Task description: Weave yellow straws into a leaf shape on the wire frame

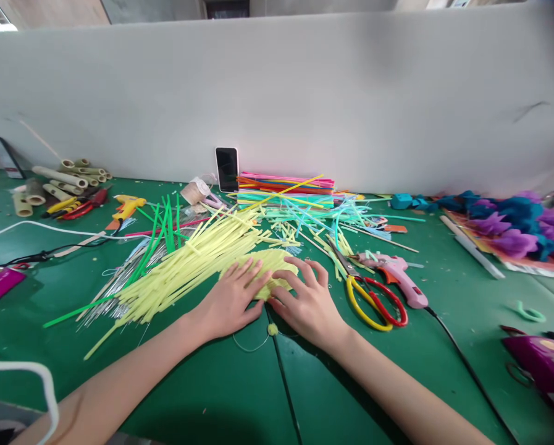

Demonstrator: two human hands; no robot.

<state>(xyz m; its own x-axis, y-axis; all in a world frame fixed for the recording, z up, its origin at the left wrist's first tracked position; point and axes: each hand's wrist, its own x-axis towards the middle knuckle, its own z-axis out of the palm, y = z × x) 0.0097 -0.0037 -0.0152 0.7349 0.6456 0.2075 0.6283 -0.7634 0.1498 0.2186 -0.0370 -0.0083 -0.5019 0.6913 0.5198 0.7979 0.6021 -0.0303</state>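
A flat, rounded piece [277,258] made of pale yellow fuzzy strips, like pipe cleaners, lies on the table in front of me. My left hand [234,299] rests on its left side, fingers spread and nearly flat. Bent over the right side is my right hand [311,303], thumb and index finger at the near edge, seeming to pinch it. Both thumbs come close together there. Just below sits a small yellow fuzzy ball [272,329] with a thin loop of wire or thread [251,350] beside it. Part of the piece is hidden under my fingers.
Loose yellow pipe cleaners [184,266] are heaped at the left. Scissors [373,303] and a corded pink glue gun [399,275] lie to the right. Behind are coloured bundles [286,185] and a phone [227,169] against the white partition [277,93]. A yellow glue gun [127,207] sits left.
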